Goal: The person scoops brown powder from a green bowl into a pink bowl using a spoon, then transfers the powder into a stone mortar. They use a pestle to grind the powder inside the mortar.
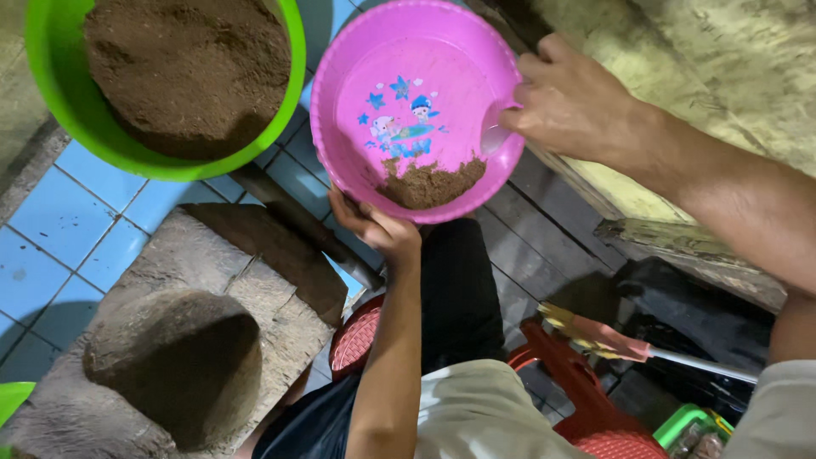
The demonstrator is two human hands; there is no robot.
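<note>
pink plastic basin (425,76) sits tilted between both hands, brown powder (429,183) pooled at its six o'clock edge. left hand (378,228) is clamped on that low rim; right hand (569,102), at three o'clock, is closed around a pale spoon (495,136) just above the powder.

Dim overall, artificial light from above, strongest at top centre. Soft glare on pink basin (408,76) inner wall; colours saturated. Deep shadow inside stone mortar (183,365) hollow and under green basin (51,76). Lower right murky, detail lost. Focus fair mid-frame; slight softness and wide-angle stretch toward edges.
</note>
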